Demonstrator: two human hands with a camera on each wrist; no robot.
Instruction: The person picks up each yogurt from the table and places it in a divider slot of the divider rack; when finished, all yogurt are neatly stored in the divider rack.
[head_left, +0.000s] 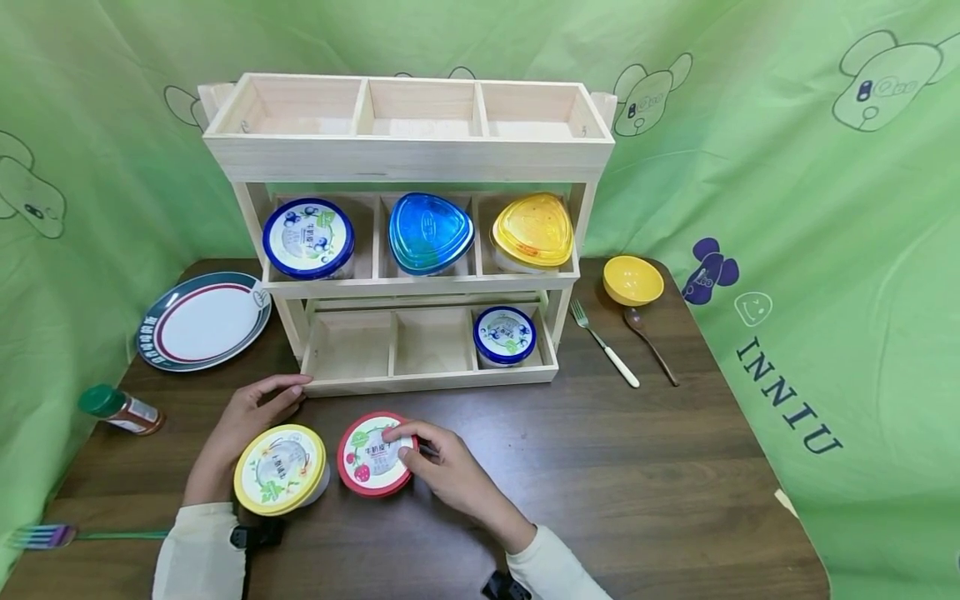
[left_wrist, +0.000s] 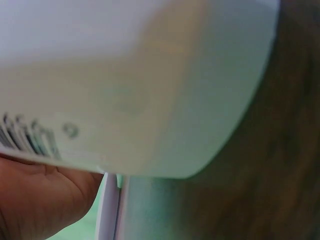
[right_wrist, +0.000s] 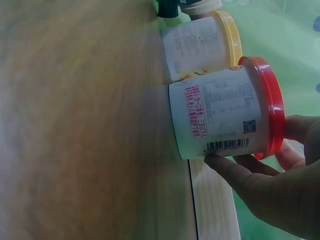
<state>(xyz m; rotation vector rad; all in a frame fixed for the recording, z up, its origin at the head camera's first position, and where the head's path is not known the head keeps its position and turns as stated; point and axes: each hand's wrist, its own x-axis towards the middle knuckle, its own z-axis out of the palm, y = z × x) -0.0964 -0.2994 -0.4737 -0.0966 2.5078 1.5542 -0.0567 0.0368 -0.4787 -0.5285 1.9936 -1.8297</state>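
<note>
My right hand [head_left: 452, 471] grips a white tub with a red lid [head_left: 360, 458], with a finger lying over the lid. In the right wrist view, another digit lies along the side of this red-lidded tub [right_wrist: 215, 115] by its barcode. My left hand [head_left: 243, 425] is at the lower left corner of a wooden shelf [head_left: 420, 385], its fingertips at the edge. Just in front of that hand stands a yellow-lidded tub [head_left: 279, 471]. A pale, blurred tub wall [left_wrist: 125, 100] fills most of the left wrist view and partly hides the hand.
The shelf's middle tier holds a blue-lidded tub [head_left: 309, 239], a blue-topped container [head_left: 430, 233] and a yellow-topped container [head_left: 532, 231]. Another blue-lidded tub [head_left: 505, 335] sits below. Around it lie a plate [head_left: 206, 321], spice jar [head_left: 120, 410], bowl [head_left: 632, 280], fork [head_left: 603, 343] and spoon [head_left: 651, 346].
</note>
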